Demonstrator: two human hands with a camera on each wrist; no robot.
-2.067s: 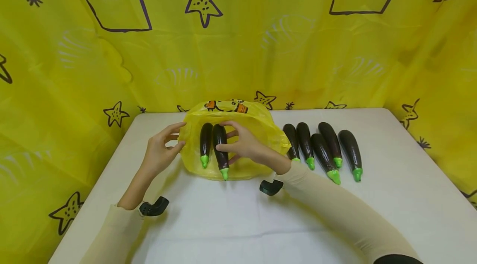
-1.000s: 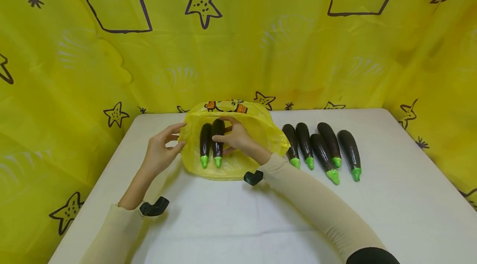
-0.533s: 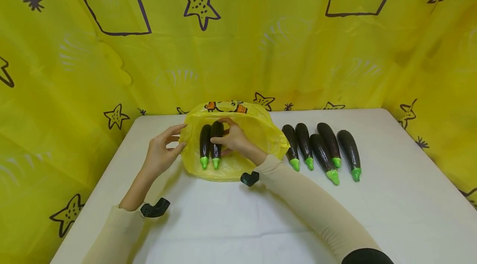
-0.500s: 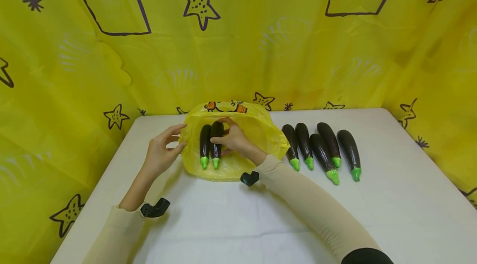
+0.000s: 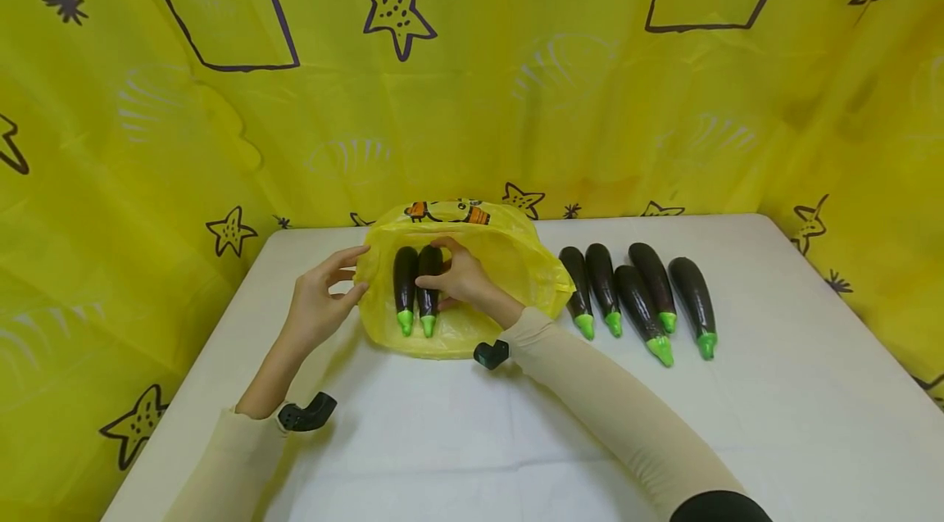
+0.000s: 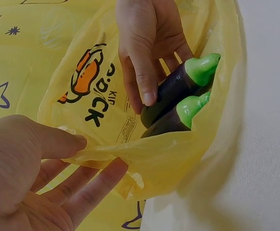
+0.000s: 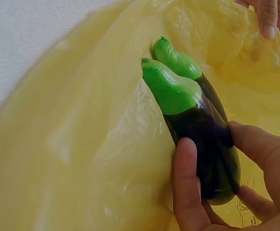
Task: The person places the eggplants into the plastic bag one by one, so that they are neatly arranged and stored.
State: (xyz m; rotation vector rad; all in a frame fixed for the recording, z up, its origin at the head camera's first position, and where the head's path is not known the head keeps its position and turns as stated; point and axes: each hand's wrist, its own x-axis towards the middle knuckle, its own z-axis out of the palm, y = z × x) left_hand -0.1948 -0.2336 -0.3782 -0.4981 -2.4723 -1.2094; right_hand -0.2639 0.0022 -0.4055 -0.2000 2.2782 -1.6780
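A yellow plastic bag (image 5: 509, 260) lies on the white table with its mouth facing me. My left hand (image 5: 317, 305) pinches the left side of its rim, thumb on one side and fingers on the other in the left wrist view. Inside the bag, two dark eggplants with green stem ends lie side by side. My right hand (image 5: 468, 278) reaches into the mouth and holds the right eggplant (image 7: 207, 149) between thumb and fingers. The left eggplant (image 5: 405, 284) lies alongside it. Printed lettering and an orange figure show on the bag's inner side in the left wrist view.
To the right of the bag, several more eggplants (image 5: 691, 292) lie on the white table (image 5: 413, 440), stems toward me. The bag's right edge partly overlaps the closest eggplant (image 5: 577, 284). A yellow patterned curtain (image 5: 472, 112) surrounds the back and sides.
My right hand has moved the right eggplant deeper into the bag and leftward, up against the other eggplant. My left hand has stayed at the rim.
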